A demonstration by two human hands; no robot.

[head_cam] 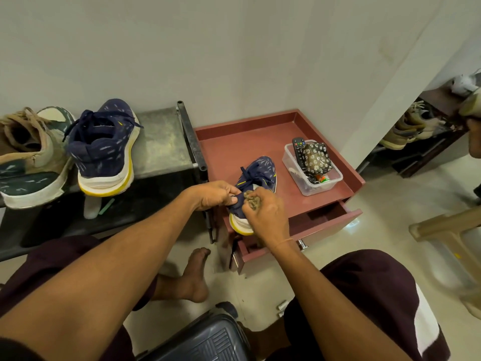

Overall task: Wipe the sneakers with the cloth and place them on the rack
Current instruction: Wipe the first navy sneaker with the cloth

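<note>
Centre frame, the left hand [216, 195] pinches the sneaker [260, 170] by its heel collar; the right hand [265, 214] clutches a bunched cloth [251, 200] against it. The heel overhangs the red cabinet [234, 147] edge — a hard rub could tip it off. Its mate [104, 149] sits on the rack [161, 142], upper left — pale wall [234, 48], tiled floor [377, 204].
</note>
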